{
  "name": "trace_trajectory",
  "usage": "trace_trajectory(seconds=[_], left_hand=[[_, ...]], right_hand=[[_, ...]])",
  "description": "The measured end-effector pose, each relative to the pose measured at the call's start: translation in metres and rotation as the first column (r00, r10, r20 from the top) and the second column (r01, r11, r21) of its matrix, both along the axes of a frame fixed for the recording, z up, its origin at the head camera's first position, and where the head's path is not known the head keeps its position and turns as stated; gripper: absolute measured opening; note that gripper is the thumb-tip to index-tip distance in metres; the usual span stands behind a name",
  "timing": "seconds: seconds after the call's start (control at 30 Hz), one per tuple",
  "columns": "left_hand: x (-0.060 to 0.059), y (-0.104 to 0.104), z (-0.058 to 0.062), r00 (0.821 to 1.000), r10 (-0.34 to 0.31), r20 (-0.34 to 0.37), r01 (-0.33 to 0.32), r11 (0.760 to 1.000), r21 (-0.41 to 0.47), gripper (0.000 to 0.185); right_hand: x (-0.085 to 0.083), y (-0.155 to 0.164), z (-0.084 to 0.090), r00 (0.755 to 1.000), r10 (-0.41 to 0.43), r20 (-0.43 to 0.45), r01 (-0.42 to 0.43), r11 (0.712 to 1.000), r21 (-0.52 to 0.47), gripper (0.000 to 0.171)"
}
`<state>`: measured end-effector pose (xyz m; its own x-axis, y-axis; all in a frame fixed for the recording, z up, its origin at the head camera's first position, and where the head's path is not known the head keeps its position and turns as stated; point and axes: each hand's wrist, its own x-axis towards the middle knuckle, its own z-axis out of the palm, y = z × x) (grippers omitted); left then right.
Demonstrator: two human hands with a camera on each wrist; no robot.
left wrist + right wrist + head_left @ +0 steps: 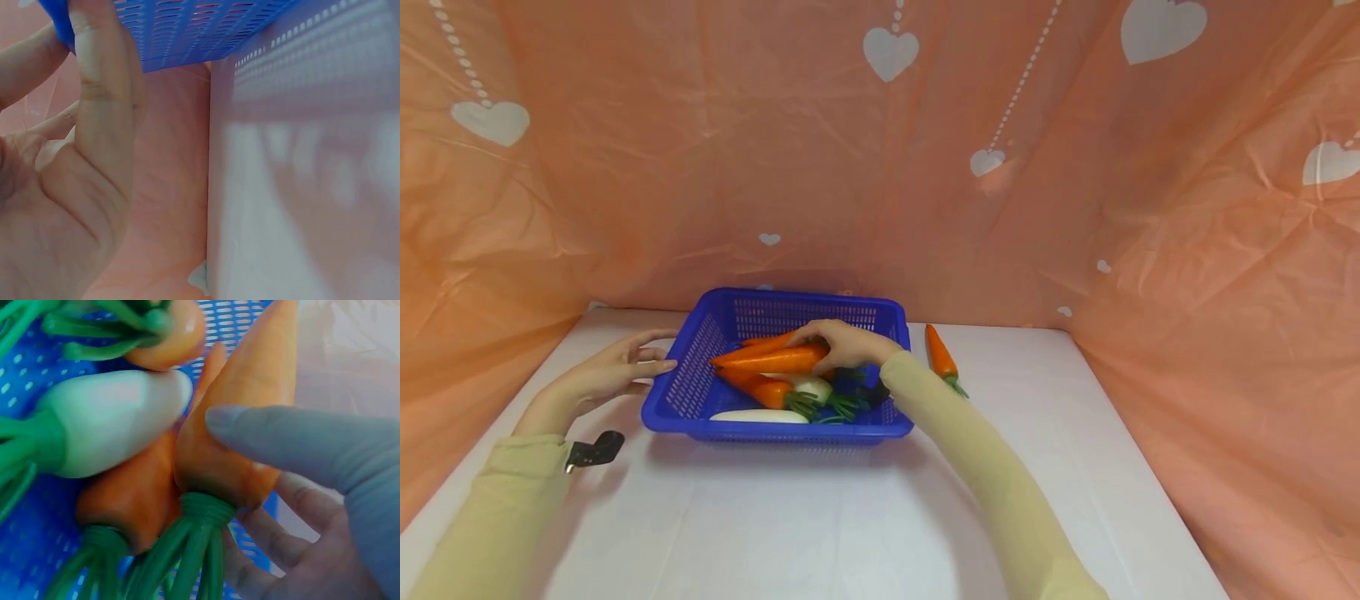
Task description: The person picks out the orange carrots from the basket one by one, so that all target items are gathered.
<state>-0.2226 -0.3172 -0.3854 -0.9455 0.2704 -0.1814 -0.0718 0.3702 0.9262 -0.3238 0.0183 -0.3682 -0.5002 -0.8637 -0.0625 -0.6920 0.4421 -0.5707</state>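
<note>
A blue perforated basket [696, 371] sits on the white table and holds several orange carrots and white radishes with green tops. My right hand [848, 343] reaches into it and grips a large carrot [772, 359] near its green stalk end; the right wrist view shows thumb and fingers around that carrot [240, 425], beside a white radish [112, 419]. My left hand [617, 371] rests with straight fingers against the basket's left wall [187, 31]. Another carrot [941, 355] lies on the table just right of the basket.
Orange sheeting with white hearts [887, 52] walls in the table at the back and both sides. A white radish [758, 415] lies along the basket's near wall. Bare white tabletop [820, 517] stretches in front of the basket.
</note>
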Motion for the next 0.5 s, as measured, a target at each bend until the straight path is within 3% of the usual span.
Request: trace_trajectory(seconds=[0.23, 0.37, 0.5], left_hand=[[-0.002, 0.001, 0.001, 1.000, -0.007, -0.001, 0.007, 1.000, -0.005, 0.070], [-0.002, 0.001, 0.001, 1.000, -0.012, 0.000, 0.012, 1.000, -0.004, 0.070], [-0.003, 0.002, 0.002, 1.000, -0.015, -0.005, 0.015, 1.000, -0.006, 0.069]], right_hand=[[0.009, 0.015, 0.027, 1.000, 0.008, 0.030, -0.003, 0.987, -0.159, 0.046], [0.022, 0.026, 0.054, 0.997, 0.046, 0.057, -0.028, 0.962, -0.273, 0.047], [0.028, 0.042, 0.075, 0.995, 0.029, 0.091, 0.005, 0.935, -0.355, 0.050]])
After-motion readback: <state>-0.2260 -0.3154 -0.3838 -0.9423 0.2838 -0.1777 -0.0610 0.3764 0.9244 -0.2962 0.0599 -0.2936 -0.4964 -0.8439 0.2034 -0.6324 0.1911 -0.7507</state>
